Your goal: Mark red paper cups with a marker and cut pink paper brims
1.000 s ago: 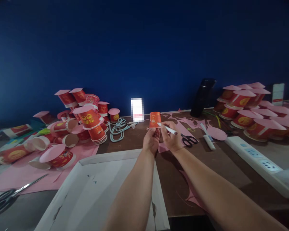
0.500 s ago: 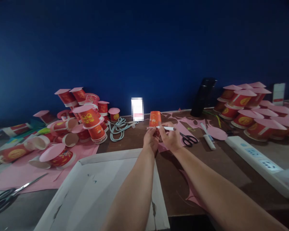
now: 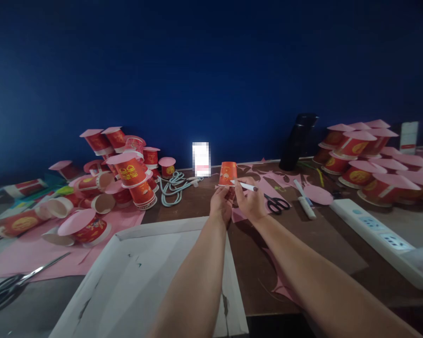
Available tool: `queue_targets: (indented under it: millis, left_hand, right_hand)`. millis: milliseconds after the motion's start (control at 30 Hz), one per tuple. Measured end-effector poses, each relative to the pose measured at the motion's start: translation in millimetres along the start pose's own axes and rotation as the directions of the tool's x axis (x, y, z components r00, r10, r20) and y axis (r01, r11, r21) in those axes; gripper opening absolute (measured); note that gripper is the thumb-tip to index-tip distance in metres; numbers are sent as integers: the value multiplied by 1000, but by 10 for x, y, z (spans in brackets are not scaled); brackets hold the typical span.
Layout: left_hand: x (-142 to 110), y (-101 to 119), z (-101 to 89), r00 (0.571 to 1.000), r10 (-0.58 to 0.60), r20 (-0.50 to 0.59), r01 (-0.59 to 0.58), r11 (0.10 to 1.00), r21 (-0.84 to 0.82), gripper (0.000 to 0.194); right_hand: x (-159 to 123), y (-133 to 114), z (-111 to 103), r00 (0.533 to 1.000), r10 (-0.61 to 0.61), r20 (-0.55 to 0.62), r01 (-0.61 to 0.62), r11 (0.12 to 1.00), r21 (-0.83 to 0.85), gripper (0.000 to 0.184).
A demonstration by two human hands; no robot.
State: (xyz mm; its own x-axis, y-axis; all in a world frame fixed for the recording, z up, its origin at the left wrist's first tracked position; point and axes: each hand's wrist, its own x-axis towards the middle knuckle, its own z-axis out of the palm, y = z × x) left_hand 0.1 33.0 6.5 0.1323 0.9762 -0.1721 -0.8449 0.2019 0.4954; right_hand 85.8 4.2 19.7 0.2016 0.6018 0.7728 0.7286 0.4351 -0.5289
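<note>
A red paper cup [image 3: 228,172] with gold print stands upside down over the table, its wide rim low. My left hand [image 3: 221,204] grips the cup near that rim, fingers closed and partly hidden. Between the fingers of my right hand [image 3: 250,199] is a white marker pen [image 3: 246,186], its tip at the right side of the cup near the rim. Whether the tip touches the cup I cannot tell. Black-handled scissors [image 3: 278,204] lie just right of my right hand, among pink paper scraps [image 3: 273,185].
Red cups with pink paper discs are piled at left [image 3: 129,171] and right [image 3: 384,183]. A white box lid [image 3: 127,281] lies under my left forearm. A glue stick [image 3: 306,208], power strip [image 3: 373,239], black bottle [image 3: 298,143], coiled cable [image 3: 172,190] and second scissors [image 3: 19,280] lie around.
The cup has shifted slightly right and turned a little in my left hand. The pen has tilted, with its tip now higher against the cup's side.
</note>
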Motion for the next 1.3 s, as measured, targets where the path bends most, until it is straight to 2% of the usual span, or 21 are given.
queue_targets:
  millis: [133, 333, 533, 1100, 1300]
  left_hand:
    - [-19, 10, 21, 1000, -13, -11, 13, 1000, 4, 10]
    - [-21, 14, 28, 999, 12, -31, -12, 1000, -5, 12]
    - [-9, 2, 20, 1000, 16, 17, -17, 1000, 25, 10]
    - [13, -23, 8, 999, 34, 26, -34, 999, 18, 10]
    - [3, -8, 12, 998, 1, -59, -3, 999, -33, 15]
  right_hand:
    - [6, 13, -5, 1000, -6, -4, 6, 1000, 12, 19]
    - [3, 28, -3, 998, 58, 27, -58, 998, -6, 21]
    - [9, 35, 3, 1000, 7, 10, -8, 1000, 10, 20]
    - [23, 46, 9, 999, -18, -49, 16, 999, -43, 18]
    - [27, 23, -21, 996, -29, -85, 30, 999, 19, 19]
